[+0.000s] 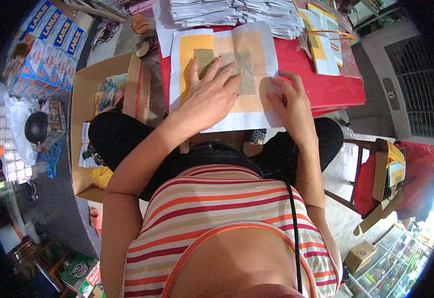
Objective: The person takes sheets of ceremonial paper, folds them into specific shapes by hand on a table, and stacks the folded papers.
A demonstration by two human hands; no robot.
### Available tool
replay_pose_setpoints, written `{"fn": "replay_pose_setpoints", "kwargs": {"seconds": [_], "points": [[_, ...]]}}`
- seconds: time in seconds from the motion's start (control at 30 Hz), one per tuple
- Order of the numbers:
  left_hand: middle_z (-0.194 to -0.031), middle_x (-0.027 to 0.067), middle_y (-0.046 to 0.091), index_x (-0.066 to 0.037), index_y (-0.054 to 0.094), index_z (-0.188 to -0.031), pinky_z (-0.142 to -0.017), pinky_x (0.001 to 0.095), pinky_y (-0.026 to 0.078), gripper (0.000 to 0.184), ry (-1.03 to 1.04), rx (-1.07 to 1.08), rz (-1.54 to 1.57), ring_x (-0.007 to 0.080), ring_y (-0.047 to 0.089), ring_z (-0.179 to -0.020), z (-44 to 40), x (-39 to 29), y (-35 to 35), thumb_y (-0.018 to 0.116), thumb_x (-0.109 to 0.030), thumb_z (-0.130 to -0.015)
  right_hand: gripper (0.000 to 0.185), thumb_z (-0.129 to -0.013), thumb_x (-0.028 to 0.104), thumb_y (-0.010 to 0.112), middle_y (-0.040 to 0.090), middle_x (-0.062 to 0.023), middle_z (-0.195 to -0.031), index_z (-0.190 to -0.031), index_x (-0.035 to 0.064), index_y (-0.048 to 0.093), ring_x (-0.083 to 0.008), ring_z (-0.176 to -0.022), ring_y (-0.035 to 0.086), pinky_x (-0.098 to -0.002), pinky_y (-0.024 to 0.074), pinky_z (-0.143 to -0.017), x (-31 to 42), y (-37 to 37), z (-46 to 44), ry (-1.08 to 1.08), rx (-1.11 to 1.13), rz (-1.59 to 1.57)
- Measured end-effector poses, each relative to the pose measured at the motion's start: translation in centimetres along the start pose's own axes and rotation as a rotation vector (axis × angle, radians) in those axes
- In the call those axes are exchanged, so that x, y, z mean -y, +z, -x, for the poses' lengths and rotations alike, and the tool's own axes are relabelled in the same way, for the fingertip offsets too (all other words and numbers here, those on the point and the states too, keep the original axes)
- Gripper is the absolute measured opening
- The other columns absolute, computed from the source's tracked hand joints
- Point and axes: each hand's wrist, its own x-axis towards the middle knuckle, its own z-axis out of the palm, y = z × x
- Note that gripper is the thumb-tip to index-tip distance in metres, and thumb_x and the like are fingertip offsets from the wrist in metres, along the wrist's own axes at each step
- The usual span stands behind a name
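A white paper sheet with yellow and tan printed panels and a grey square in the middle lies across the front of the red table. A crease runs down it. My left hand rests flat on the sheet with its fingers spread. At the sheet's right edge, my right hand has its fingers curled, thumb and fingertips closing on the paper. Part of that edge is hidden under the fingers.
Stacks of folded white paper stand at the table's back. Yellow and white printed packets lie at the right. A cardboard box is beside my left knee; a chair with a red cloth stands at the right.
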Motion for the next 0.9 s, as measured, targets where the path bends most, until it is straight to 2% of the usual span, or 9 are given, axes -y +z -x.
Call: {"fn": "replay_pose_setpoints", "kwargs": {"seconds": [0.03, 0.1, 0.23, 0.33, 0.43, 0.77, 0.83, 0.87, 0.9], "points": [[-0.152, 0.0105, 0.044, -0.01, 0.054, -0.138, -0.117, 0.062, 0.013, 0.043, 0.007, 0.001, 0.006, 0.0315, 0.033, -0.145, 0.0, 0.1, 0.1, 0.057, -0.022, -0.097, 0.034, -0.089, 0.007, 0.068, 0.055, -0.0138, -0.132, -0.121, -0.0009, 0.065, -0.0251, -0.091, 0.067, -0.0346, 0.0538, -0.078, -0.2, -0.4, -0.2, 0.008, -0.002, 0.005], [-0.153, 0.0107, 0.043, -0.011, 0.052, -0.141, -0.117, 0.0626, 0.014, 0.045, 0.021, 0.04, 0.026, 0.032, 0.033, -0.145, 0.1, 0.6, 0.2, 0.056, -0.019, -0.097, 0.034, -0.087, 0.008, 0.07, 0.055, -0.0166, -0.132, -0.12, -0.0009, 0.065, -0.0329, -0.1, 0.068, -0.0402, 0.0547, -0.085, -0.5, -0.9, -0.4, 0.145, 0.092, -0.184], [-0.155, 0.0094, 0.04, -0.013, 0.05, -0.143, -0.12, 0.0591, 0.012, 0.051, 0.105, 0.096, 0.005, 0.0264, 0.031, -0.148, 0.5, 2.2, -0.3, 0.054, -0.005, -0.093, 0.034, -0.087, 0.008, 0.071, 0.053, -0.0154, -0.136, -0.118, -0.0023, 0.066, -0.0315, -0.098, 0.068, -0.0398, 0.0543, -0.085, -1.4, -0.9, -0.7, 0.101, 0.126, -0.192], [-0.157, 0.0076, 0.038, -0.014, 0.049, -0.144, -0.122, 0.057, 0.012, 0.056, 0.153, 0.148, -0.006, 0.0232, 0.028, -0.149, 0.9, 3.6, -1.0, 0.053, 0.0, -0.09, 0.034, -0.086, 0.007, 0.071, 0.053, -0.0147, -0.137, -0.118, -0.0025, 0.066, -0.0318, -0.099, 0.068, -0.0401, 0.0537, -0.087, -1.8, -1.1, -0.9, 0.017, 0.109, -0.095], [-0.158, 0.0068, 0.038, -0.014, 0.048, -0.146, -0.122, 0.0573, 0.014, 0.059, 0.178, 0.184, -0.078, 0.0234, 0.029, -0.149, 1.0, 4.0, -1.2, 0.053, 0.001, -0.089, 0.033, -0.086, 0.007, 0.07, 0.053, -0.0141, -0.138, -0.118, -0.0028, 0.066, -0.0334, -0.102, 0.067, -0.0408, 0.0533, -0.089, -1.3, -1.6, -1.1, 0.096, 0.154, -0.127], [-0.155, 0.0084, 0.042, -0.011, 0.049, -0.145, -0.123, 0.048, 0.019, 0.045, 0.322, 0.123, 0.192, 0.0272, 0.032, -0.147, -1.7, 0.0, 0.7, 0.051, -0.016, -0.101, 0.035, -0.085, 0.003, 0.068, 0.051, -0.0142, -0.143, -0.12, -0.0002, 0.065, -0.0335, -0.108, 0.066, -0.0413, 0.0535, -0.089, -2.0, -2.4, -1.8, -0.041, 0.161, -0.134], [-0.155, 0.0087, 0.042, -0.011, 0.049, -0.145, -0.123, 0.0481, 0.019, 0.044, 0.318, 0.121, 0.202, 0.028, 0.031, -0.147, -1.6, 0.0, 1.0, 0.05, -0.017, -0.101, 0.036, -0.086, 0.0, 0.064, 0.047, -0.013, -0.149, -0.122, 0.0009, 0.064, -0.0339, -0.116, 0.063, -0.0411, 0.053, -0.091, -2.2, -2.6, -1.6, -0.188, 0.109, -0.127], [-0.155, 0.0087, 0.042, -0.011, 0.049, -0.145, -0.123, 0.0481, 0.019, 0.044, 0.32, 0.125, 0.204, 0.028, 0.031, -0.147, -1.6, 0.0, 1.1, 0.05, -0.017, -0.101, 0.036, -0.086, 0.0, 0.064, 0.047, -0.013, -0.149, -0.122, 0.0009, 0.064, -0.0339, -0.116, 0.063, -0.0411, 0.053, -0.091, -2.7, -2.7, -1.5, -0.184, 0.11, -0.128], [-0.155, 0.0089, 0.042, -0.011, 0.05, -0.144, -0.123, 0.0477, 0.019, 0.044, 0.316, 0.118, 0.216, 0.028, 0.031, -0.148, -1.5, 0.0, 1.1, 0.05, -0.017, -0.101, 0.038, -0.086, -0.002, 0.062, 0.045, -0.0124, -0.151, -0.123, 0.0014, 0.063, -0.0341, -0.12, 0.06, -0.0407, 0.052, -0.094, -3.6, -2.9, -1.5, -0.265, 0.178, -0.121]]}}
